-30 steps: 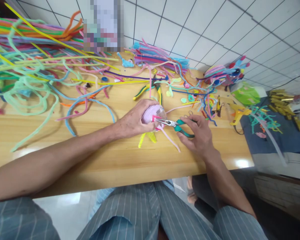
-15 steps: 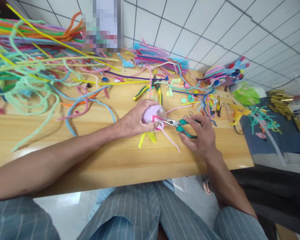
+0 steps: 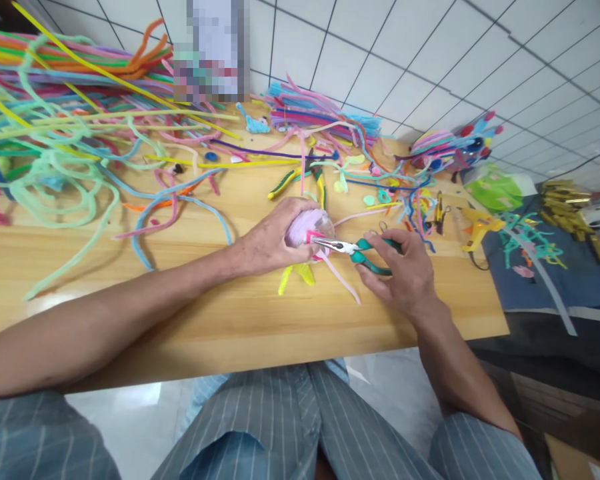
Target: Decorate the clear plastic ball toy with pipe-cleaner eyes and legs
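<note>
My left hand (image 3: 285, 237) is wrapped round a lilac fuzzy ball-like piece (image 3: 300, 227) that has a clear, shiny part on its right side. A bright pink strip (image 3: 312, 236) shows on its front. In my right hand (image 3: 403, 267) are needle-nose pliers (image 3: 350, 247) with green handles, their jaws at the pink strip. Whether the jaws grip it I cannot tell. A pale pink pipe cleaner (image 3: 345, 283) sticks out below the piece, beside yellow fuzzy bits (image 3: 295, 275). Just behind my left hand lie yellow-and-green pliers (image 3: 285, 183).
Tangled pipe cleaners (image 3: 70, 180) cover the left of the wooden table (image 3: 230, 340). A pink and blue bundle (image 3: 325, 117) lies at the back. A yellow glue gun (image 3: 480, 228) and a green packet (image 3: 493, 188) are at the right.
The plier jaws have shifted slightly at the pink strip, and their handles have moved a little to the left. My left hand keeps its hold on the lilac piece.
</note>
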Action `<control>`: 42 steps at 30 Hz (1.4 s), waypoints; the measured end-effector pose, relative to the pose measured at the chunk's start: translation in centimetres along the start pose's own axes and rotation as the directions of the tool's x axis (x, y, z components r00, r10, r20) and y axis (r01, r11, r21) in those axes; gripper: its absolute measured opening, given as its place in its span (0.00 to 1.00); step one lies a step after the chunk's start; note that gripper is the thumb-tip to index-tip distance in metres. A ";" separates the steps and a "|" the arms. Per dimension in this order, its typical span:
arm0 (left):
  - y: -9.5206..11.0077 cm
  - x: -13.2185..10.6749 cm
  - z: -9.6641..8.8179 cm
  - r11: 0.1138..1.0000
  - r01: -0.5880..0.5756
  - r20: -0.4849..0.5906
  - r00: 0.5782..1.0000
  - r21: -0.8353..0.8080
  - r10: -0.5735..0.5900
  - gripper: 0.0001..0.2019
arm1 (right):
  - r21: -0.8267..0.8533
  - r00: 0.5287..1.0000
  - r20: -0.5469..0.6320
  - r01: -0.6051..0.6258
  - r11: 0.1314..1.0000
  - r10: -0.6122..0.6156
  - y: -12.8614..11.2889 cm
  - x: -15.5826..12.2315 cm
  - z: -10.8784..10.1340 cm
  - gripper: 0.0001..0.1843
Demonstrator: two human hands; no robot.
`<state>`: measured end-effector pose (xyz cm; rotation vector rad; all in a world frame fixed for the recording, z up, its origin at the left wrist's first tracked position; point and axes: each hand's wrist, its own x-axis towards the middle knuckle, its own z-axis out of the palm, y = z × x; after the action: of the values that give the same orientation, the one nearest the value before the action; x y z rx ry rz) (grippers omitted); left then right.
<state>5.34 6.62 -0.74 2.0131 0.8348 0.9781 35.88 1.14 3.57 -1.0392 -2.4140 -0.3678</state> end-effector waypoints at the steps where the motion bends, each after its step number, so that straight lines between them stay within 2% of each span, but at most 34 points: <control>1: 0.0 0.0 0.0 1.000 -0.004 0.000 1.000 -0.001 0.004 0.30 | -0.004 1.000 -0.002 0.007 1.000 -0.007 0.0 0.0 0.0 0.36; 17: -0.2 -0.1 0.3 1.000 -0.022 -0.020 1.000 -0.004 0.022 0.30 | 0.006 1.000 0.007 -0.010 1.000 0.010 0.2 -0.3 -0.2 0.37; 27: 0.0 0.1 0.2 1.000 0.014 -0.003 1.000 -0.013 -0.014 0.31 | 0.045 0.999 -0.013 -0.031 0.999 0.032 0.2 -0.5 0.1 0.35; 33: -0.4 0.1 0.3 0.999 -0.027 -0.021 0.999 -0.023 0.026 0.31 | 0.070 0.997 -0.061 -0.034 0.997 0.039 0.2 -0.3 0.1 0.33; 42: -0.7 0.0 0.5 0.999 -0.040 -0.031 0.999 -0.025 0.039 0.31 | 0.051 0.999 -0.030 -0.021 0.998 0.022 -0.1 0.2 -0.1 0.32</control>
<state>5.57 6.80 -1.56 2.0045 0.7975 1.0393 35.70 1.19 3.75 -1.0288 -2.3705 -0.3108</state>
